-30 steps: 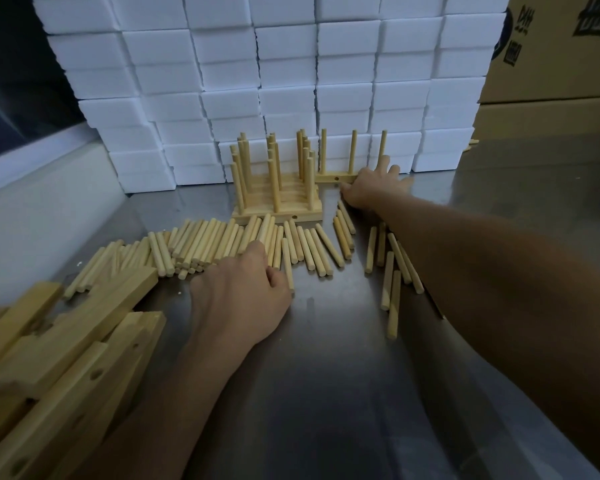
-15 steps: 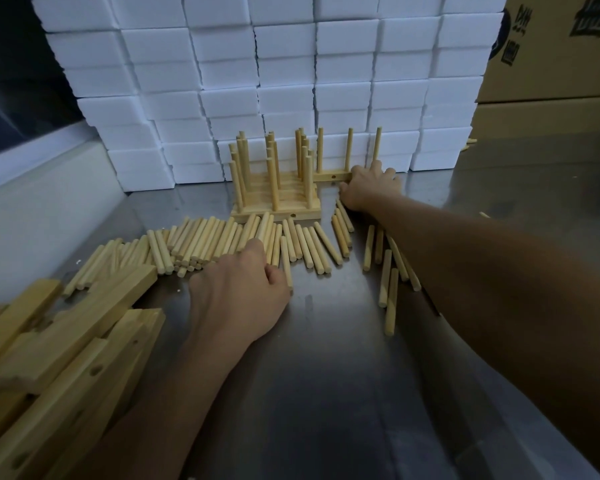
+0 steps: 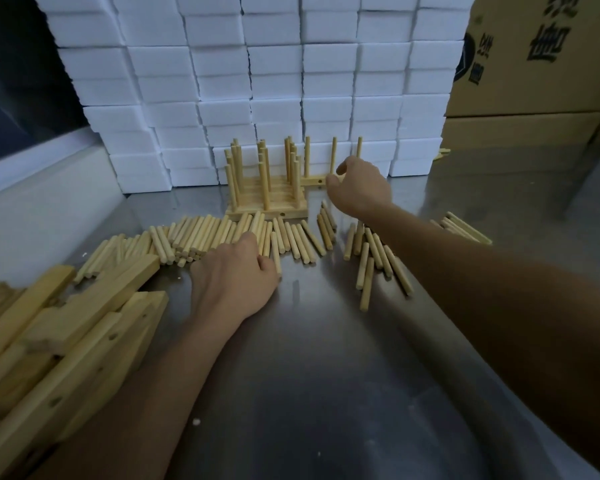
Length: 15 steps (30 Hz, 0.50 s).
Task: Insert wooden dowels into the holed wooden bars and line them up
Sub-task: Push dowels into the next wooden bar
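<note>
Two bare hands work over a steel table [image 3: 326, 393] scattered with pale wood. Loose dowels [image 3: 201, 233] lie in a long ragged row across the middle of the table, with a smaller scatter [image 3: 374, 258] to the right and a few more [image 3: 465, 226] beyond the right forearm. The left hand [image 3: 232, 282] rests knuckles-up at the near edge of that row, fingers curled under onto the dowels; whether it actually grips one I cannot tell from here. Farther back, a group of finished bars [image 3: 267, 202] sits pushed together, each bristling with upright dowels, just in front of a wall of stacked white foam blocks [image 3: 274, 81]. Beside that group on its right stands another holed bar [image 3: 314, 181], carrying three upright dowels [image 3: 333, 157] of its own, with a small hole visible in its near face. The right hand [image 3: 357, 188] is at this bar's right end, fingers bent over and around it, thumb toward the bar's front, so it appears to hold the bar there. At the near left, a heap of unfilled holed bars [image 3: 66, 327] lies jumbled, their drilled holes showing on the flat faces. In the far right corner stand brown cardboard cartons [image 3: 534, 64] printed with large black Chinese characters and part of a round dark logo, but the print is cut off and angled, so I cannot read it.
</note>
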Motion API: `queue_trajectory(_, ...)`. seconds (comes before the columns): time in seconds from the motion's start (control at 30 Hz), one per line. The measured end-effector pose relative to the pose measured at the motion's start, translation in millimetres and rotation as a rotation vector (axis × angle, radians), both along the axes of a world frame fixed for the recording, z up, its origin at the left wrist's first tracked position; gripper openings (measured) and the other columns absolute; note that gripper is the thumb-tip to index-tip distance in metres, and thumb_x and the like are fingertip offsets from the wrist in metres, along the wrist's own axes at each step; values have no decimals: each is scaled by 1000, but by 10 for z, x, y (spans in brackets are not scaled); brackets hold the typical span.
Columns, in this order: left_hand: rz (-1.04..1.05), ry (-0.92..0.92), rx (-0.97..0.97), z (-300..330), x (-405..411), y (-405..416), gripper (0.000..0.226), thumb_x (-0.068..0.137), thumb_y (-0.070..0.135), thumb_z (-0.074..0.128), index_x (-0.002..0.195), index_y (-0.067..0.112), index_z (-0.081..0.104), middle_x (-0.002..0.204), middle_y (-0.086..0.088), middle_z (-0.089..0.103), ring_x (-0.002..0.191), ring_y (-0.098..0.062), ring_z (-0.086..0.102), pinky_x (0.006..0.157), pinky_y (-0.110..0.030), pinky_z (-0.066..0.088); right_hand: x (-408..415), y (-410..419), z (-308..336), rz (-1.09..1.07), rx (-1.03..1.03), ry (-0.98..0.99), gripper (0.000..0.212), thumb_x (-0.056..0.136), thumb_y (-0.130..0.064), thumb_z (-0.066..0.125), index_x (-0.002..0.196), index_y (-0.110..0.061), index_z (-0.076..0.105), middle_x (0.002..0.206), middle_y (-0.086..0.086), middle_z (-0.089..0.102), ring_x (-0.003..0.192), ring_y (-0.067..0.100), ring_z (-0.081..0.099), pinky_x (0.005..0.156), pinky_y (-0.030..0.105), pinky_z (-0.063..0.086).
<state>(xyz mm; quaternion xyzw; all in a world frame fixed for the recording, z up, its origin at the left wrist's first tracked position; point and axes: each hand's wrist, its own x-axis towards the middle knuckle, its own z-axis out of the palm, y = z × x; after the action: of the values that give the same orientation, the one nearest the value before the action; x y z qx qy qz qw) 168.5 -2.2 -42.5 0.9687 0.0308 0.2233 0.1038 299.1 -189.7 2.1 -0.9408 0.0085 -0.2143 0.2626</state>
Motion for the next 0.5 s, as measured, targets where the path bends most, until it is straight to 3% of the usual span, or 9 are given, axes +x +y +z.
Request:
queue_trajectory(0.27,-37,-59,50,11,-63,-24,15,93,30,48,82,20,49,74,-3,60,66,-25,51,57,-33,34,-923,268,-206,148,137,-311,14,95,-26,55,101,-18,65,91,-5,64,83,12,60,77,39,56)
queue_trajectory(0.33,-32,-69,58,23,-90,-36,14,93,29,49,84,20,51,75,-4,61,66,-24,48,57,-33,33,-1124,312,-276,210,112,-370,12,95,-20,56,94,-14,66,85,-2,64,76,14,59,74,40,54)
queue_trajectory(0.5,-49,-24,47,127,-152,-38,15,94,30,51,85,19,55,78,-2,60,69,-23,52,60,-33,37,-1318,334,-286,273,2,-416,15,95,-19,56,97,-12,68,83,-1,67,75,18,61,82,43,48)
